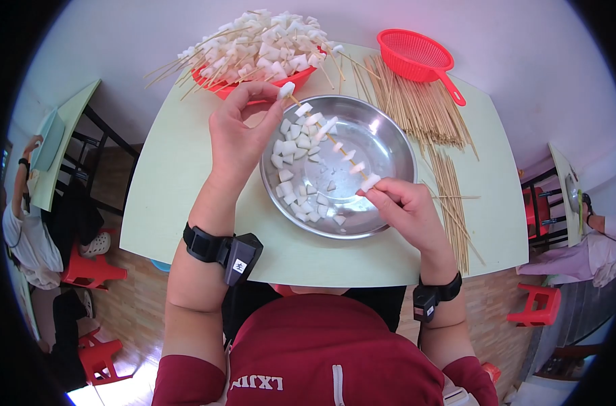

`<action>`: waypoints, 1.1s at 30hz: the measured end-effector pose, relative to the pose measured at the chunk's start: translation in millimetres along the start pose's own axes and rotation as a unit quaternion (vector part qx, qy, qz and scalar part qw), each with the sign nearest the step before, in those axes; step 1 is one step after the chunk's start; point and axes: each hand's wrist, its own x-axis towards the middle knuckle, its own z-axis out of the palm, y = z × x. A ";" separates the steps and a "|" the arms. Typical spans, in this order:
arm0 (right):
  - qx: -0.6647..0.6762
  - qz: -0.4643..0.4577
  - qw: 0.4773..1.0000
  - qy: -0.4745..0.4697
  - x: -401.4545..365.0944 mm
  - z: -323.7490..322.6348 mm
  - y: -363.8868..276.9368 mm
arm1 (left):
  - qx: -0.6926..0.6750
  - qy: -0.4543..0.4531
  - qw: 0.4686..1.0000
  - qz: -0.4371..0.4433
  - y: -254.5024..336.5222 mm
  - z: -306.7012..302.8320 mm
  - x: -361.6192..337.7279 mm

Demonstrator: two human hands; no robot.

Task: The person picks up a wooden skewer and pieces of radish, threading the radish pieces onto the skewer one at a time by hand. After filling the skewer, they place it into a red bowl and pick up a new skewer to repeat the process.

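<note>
A bamboo skewer (pixel 330 137) threaded with several white chunks of food slants across the view above a steel basin (pixel 406 159). At its upper left end, my left hand (pixel 244 128) pinches a white chunk (pixel 287 89) between thumb and fingertips, at the skewer's tip. My right hand (pixel 406 210) is closed on the lower right end, beside the last white chunk (pixel 369 182). Loose white pieces (pixel 296 145) lie in the left half of the basin. The exact kind of food cannot be told.
A red basket (pixel 220 88) heaped with filled skewers (pixel 260 47) stands at the back left. Bare bamboo sticks (pixel 416 101) and a red strainer (pixel 416 54) lie at the right. Other people sit at side tables, with red stools (pixel 537 304) nearby.
</note>
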 end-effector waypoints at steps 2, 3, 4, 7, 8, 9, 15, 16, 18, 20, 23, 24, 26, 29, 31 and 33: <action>0.173 0.119 0.973 -0.093 -0.2 -8.6 -8.4 | 0.016 0.003 1.000 0.020 -0.2 0.6 -0.5; 0.172 0.119 0.973 -0.093 -0.2 -11.7 -7.3 | 0.014 0.001 0.999 0.030 -0.5 0.9 -0.7; 0.199 0.128 0.965 -0.111 -0.3 -14.8 -5.9 | 0.012 -0.001 0.999 0.039 -0.7 1.1 -1.0; 0.146 0.084 0.983 -0.078 -1.3 -7.7 -0.6 | -0.003 0.001 1.000 0.030 0.4 1.0 -1.4; 0.066 0.029 0.997 -0.028 -1.1 -2.9 2.0 | -0.004 0.001 1.000 0.030 0.9 1.2 -1.2; 0.066 0.028 0.997 -0.028 -0.1 0.7 4.6 | -0.005 0.003 1.000 0.030 1.2 1.3 -1.0; 0.028 0.001 0.999 -0.024 -0.3 -5.4 -1.2 | -0.027 -0.001 0.999 0.030 2.9 1.0 -1.5; 0.108 0.059 0.990 -0.071 -0.1 -9.4 -3.0 | -0.037 -0.005 0.999 0.027 3.6 1.1 -1.7; 0.186 0.117 0.969 -0.117 0.2 -12.2 -4.2 | -0.041 -0.007 0.999 0.028 5.2 1.6 -2.4; 0.192 0.125 0.967 -0.113 -0.5 -12.4 -4.7 | -0.044 -0.008 0.999 0.029 4.7 1.4 -2.9; -0.062 -0.095 0.993 0.040 1.4 8.8 11.3 | -0.045 -0.008 0.998 0.041 2.6 1.0 -2.3; -0.063 -0.096 0.993 0.041 1.2 9.6 12.2 | -0.047 -0.006 0.998 0.038 3.5 1.2 -2.6; -0.029 -0.077 0.996 0.026 0.7 10.2 12.9 | -0.049 -0.003 0.998 0.035 4.2 2.0 -2.8; 0.162 0.080 0.978 -0.101 0.5 -4.7 -6.1 | -0.054 -0.010 0.998 0.040 5.1 3.7 -3.6; 0.184 0.096 0.972 -0.112 0.4 -8.4 -5.9 | -0.046 -0.020 0.998 0.031 7.5 6.0 -5.8; 0.207 0.112 0.964 -0.123 0.7 -9.1 -6.9 | -0.040 -0.021 0.998 0.032 6.4 5.5 -5.5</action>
